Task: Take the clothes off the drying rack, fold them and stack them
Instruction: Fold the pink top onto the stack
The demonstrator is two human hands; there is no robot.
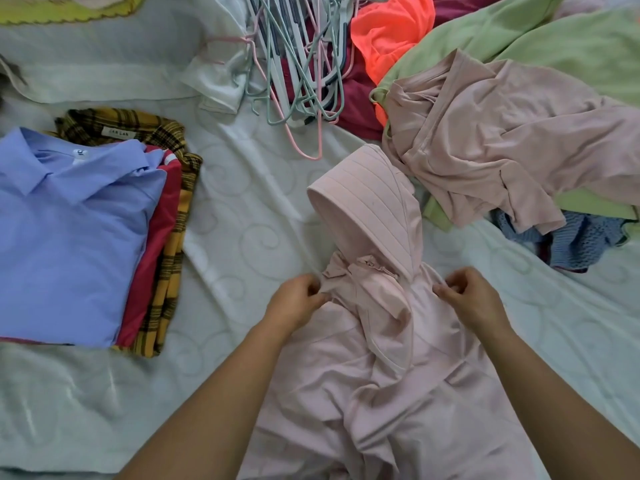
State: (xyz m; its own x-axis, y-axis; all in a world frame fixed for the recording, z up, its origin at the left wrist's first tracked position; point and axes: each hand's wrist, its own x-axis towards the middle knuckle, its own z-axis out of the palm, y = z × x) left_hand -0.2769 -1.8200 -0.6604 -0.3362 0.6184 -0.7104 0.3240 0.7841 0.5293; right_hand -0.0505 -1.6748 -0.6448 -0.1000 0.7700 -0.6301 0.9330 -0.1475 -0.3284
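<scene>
A pale pink hooded garment (377, 368) lies spread on the white bedsheet (249, 188) in front of me, its stiff brimmed hood (367, 202) pointing away. My left hand (298, 303) pinches the fabric at the left shoulder beside the collar. My right hand (471, 299) pinches the right shoulder. At the left sits a stack of folded clothes: a blue polo shirt (69, 237) on top, a red garment (156, 258) under it, and a yellow plaid shirt (166, 140) at the bottom.
A heap of unfolded clothes fills the right back: a dusty pink garment (491, 140), a light green one (540, 32), an orange one (388, 32), a maroon one (356, 102) and a blue knit (575, 240). Several hangers (298, 64) lie piled at the back centre.
</scene>
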